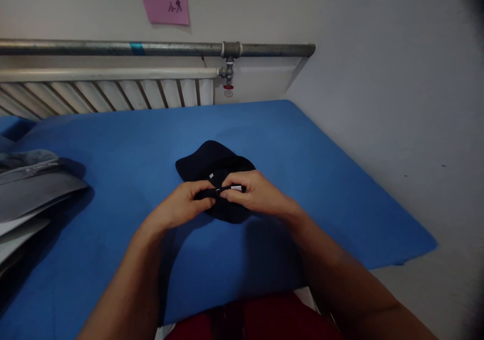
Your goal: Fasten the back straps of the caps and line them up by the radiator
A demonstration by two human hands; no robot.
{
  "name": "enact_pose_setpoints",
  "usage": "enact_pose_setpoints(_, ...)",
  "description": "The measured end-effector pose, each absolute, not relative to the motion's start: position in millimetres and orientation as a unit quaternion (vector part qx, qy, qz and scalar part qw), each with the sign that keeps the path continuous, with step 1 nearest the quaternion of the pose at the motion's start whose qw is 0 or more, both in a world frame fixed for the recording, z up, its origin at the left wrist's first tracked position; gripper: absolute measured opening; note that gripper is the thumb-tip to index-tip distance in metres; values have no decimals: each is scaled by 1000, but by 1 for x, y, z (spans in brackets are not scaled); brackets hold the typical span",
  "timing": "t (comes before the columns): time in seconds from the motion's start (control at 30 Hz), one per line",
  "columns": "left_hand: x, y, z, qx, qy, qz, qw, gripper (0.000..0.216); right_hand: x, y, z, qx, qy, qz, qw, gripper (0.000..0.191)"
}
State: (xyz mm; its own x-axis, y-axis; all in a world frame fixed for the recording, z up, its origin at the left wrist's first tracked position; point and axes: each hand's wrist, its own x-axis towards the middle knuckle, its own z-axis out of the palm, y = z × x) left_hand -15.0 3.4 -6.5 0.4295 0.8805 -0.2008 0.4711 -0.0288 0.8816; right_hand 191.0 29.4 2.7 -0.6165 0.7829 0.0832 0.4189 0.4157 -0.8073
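A dark navy cap [209, 153] lies on the blue-covered surface [124, 148] in front of me, its brim pointing away and to the left. At its near side, my left hand [185, 201] pinches the cap's dark strap between thumb and fingers. My right hand [255, 191] grips the same strap just to the right, with the fingertips of both hands almost meeting. A small silvery clasp [236, 188] shows on the strap by my right fingers. Inside the cap there is a small white tag [211, 176].
Folded grey and white clothing [36, 189] is piled at the left. Behind the blue surface are a white radiator [132, 93], a metal pipe [170, 49] and a red-handled valve [228, 86]. Pink paper [166, 2] hangs on the wall. Another wall [397, 103] borders the right side.
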Motion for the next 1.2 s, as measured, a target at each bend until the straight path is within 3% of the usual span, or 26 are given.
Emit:
enact_pose_setpoints(0.23, -13, 0, -2, 666, 489, 215, 521, 17, 183, 28, -4, -405, -816, 322, 259, 10)
enact_pose_setpoints(0.47, -18, 3, -3, 635, 504, 253, 528, 19, 196, 32, 9, -372, -745, 472, 291, 11)
enact_pose_setpoints(0.63, -15, 3, -4, 648, 499, 272, 506, 16, 202, 35, 8, -381, -711, 483, 341, 3)
enact_pose_setpoints(1.0, -13, 2, -2, 624, 509, 304, 509, 16, 198, 36, 4, -355, -628, 524, 454, 6)
enact_pose_setpoints(1.2, -10, 0, -1, 622, 490, 301, 532, 20, 200, 36, 0, -346, -665, 516, 414, 7)
